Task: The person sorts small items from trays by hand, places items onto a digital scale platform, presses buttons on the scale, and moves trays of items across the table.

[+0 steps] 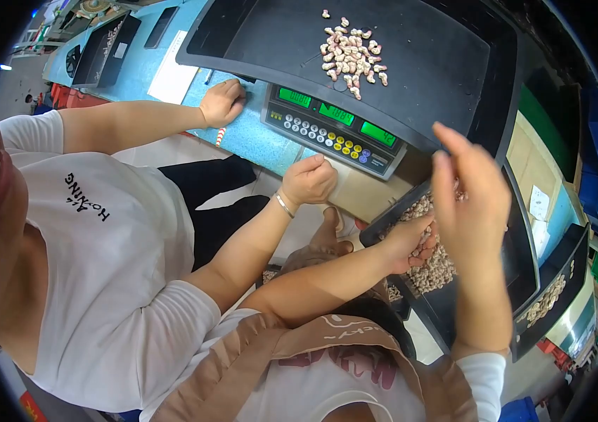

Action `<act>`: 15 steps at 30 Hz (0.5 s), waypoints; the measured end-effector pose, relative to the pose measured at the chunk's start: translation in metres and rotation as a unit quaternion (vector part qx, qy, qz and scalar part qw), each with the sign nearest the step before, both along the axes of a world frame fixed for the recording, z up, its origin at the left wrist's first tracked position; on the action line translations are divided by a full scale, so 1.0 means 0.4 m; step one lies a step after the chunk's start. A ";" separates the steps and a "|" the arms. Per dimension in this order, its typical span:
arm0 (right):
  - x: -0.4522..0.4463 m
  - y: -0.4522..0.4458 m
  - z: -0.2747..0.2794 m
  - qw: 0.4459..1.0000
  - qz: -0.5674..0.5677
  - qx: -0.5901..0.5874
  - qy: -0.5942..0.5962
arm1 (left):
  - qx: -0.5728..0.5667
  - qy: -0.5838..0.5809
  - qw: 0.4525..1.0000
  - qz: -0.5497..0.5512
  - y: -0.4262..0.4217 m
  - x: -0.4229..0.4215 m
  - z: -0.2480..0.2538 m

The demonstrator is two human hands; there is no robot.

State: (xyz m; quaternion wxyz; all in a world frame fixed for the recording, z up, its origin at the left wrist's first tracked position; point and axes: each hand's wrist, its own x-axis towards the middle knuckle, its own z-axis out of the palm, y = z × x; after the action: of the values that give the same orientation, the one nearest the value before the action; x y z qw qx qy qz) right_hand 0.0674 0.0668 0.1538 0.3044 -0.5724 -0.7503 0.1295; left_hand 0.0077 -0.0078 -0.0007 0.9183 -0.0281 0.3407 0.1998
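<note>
My left hand point(411, 245) is in a black bin point(524, 264), its fingers curled round some of the small pale parts point(436, 273) heaped there. My right hand point(474, 200) is raised over the same bin, thumb and forefinger apart, nothing visible between them. Ahead of it, a large black tray point(425, 70) rests on a counting scale point(334, 130) with green displays. A loose cluster of small, bent, whitish-pink pieces point(351, 56) lies in that tray; their exact kind is unclear.
To the left sits a co-worker in a white shirt point(109, 274), one closed hand point(309, 179) near the scale, the other point(223, 103) on the blue table point(264, 144). A black bin point(105, 53) stands far left. Another bin point(552, 299) with parts is at right.
</note>
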 end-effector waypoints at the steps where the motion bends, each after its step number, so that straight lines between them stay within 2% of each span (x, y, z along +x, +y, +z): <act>1: -0.018 -0.023 -0.005 0.997 0.023 -0.054 0.046 | 0.024 -0.017 0.999 0.012 0.005 -0.002 0.000; 3: -0.053 -0.070 -0.014 0.976 0.052 -0.162 0.136 | 0.044 -0.025 0.998 0.021 0.008 -0.012 0.003; 5: -0.091 -0.096 -0.035 0.961 0.064 -0.222 0.154 | 0.049 -0.014 0.998 0.033 0.013 -0.022 0.015; 11: -0.118 -0.100 -0.024 0.962 0.068 -0.189 0.185 | 0.054 0.029 0.997 0.055 0.012 -0.027 0.053; 14: -0.076 -0.096 -0.038 0.969 0.091 -0.151 0.170 | 0.048 0.039 0.996 0.061 0.011 -0.019 0.055; 15: -0.051 -0.081 -0.042 0.978 0.105 -0.107 0.145 | 0.044 0.043 0.996 0.062 0.013 -0.017 0.058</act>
State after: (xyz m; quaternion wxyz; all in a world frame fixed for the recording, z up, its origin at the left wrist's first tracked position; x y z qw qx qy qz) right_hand 0.0469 0.0343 0.1372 0.3317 -0.4950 -0.7357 0.3220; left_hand 0.0011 -0.0027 0.0226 0.8890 0.0004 0.3685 0.2720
